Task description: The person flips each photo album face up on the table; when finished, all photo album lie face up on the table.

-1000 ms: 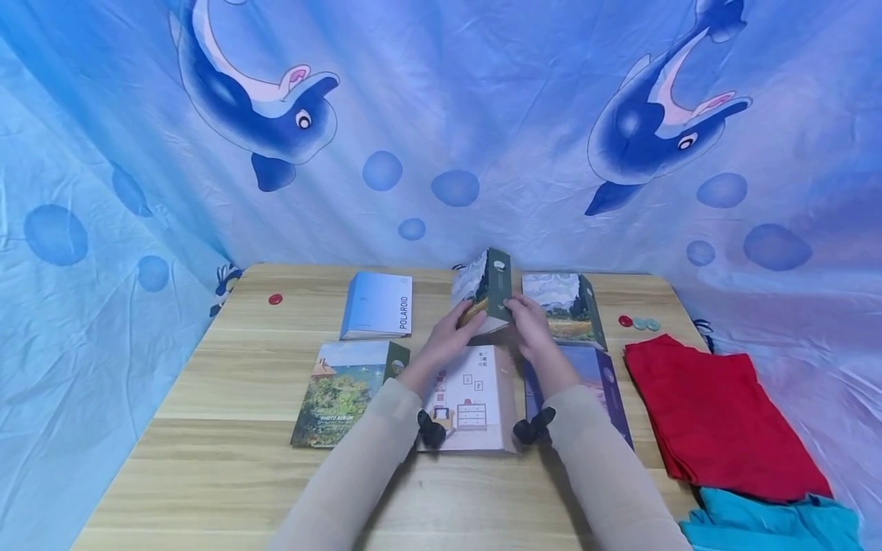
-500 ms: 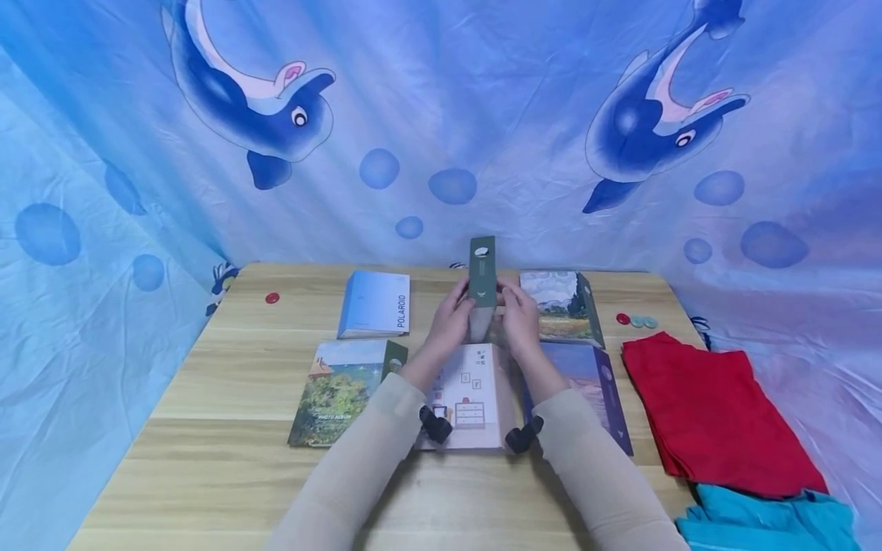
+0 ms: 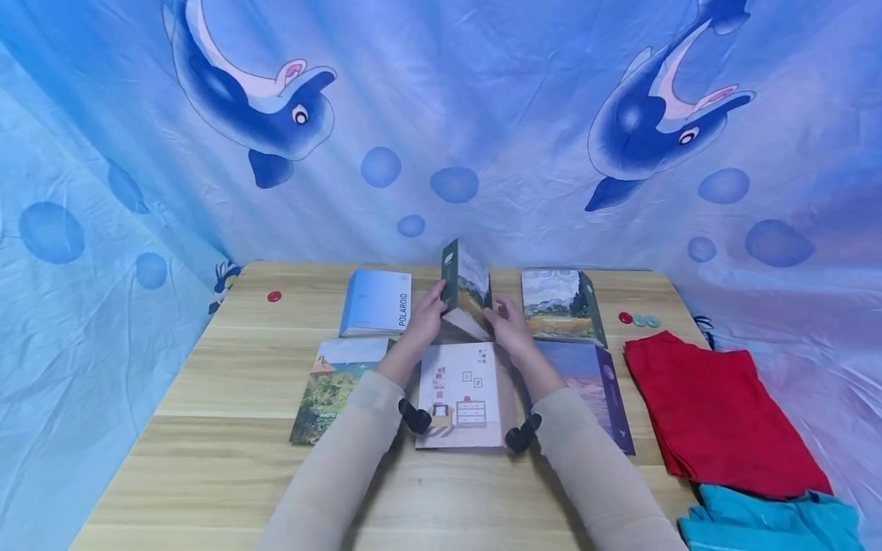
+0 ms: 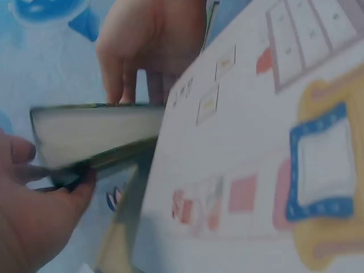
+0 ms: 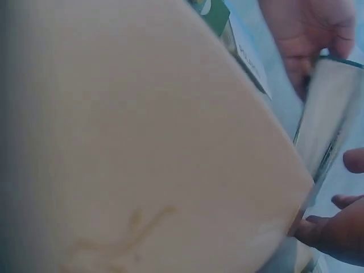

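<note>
Head view: left hand [image 3: 422,320] pinched a tilted green-spined album [image 3: 470,285] by its spine; right hand [image 3: 511,324], fingers loose, touched its cover.

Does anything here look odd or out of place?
One red disc lies alone at the left, apart from the other three discs. The teal cloth looks crumpled. One album tilts up, but the left hand holds it.

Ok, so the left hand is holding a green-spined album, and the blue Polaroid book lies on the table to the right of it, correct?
Not quite: the head view shows the blue Polaroid book on the table to the left of the green-spined album. The left hand does hold the latter.
</note>
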The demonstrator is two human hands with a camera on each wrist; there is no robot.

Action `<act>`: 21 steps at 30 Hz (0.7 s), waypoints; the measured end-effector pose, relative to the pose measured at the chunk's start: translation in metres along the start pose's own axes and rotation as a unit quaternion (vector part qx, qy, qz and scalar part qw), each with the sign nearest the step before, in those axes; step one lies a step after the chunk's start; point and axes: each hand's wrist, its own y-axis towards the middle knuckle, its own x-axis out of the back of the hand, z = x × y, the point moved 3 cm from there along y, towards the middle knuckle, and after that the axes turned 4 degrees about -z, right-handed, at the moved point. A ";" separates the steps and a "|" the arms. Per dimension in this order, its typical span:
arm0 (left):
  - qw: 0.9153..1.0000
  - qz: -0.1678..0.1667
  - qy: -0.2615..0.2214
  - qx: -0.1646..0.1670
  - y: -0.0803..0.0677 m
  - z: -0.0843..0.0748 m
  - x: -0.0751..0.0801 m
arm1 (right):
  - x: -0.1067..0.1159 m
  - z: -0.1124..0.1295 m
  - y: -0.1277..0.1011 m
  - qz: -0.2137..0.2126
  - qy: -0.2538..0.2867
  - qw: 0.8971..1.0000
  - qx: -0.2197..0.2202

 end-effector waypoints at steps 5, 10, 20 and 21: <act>0.997 0.042 0.020 0.065 0.003 0.018 0.003 | 0.003 -0.004 0.000 0.010 0.012 0.999 -0.030; 0.995 0.049 0.041 0.076 0.002 0.026 0.003 | 0.007 -0.008 -0.001 -0.008 -0.006 0.999 -0.035; 0.995 0.019 0.089 0.049 0.001 0.028 0.003 | 0.009 -0.010 0.004 0.018 0.000 1.000 -0.014; 0.994 0.019 0.093 0.051 0.000 0.028 0.003 | 0.009 -0.011 0.005 0.024 -0.003 1.000 -0.009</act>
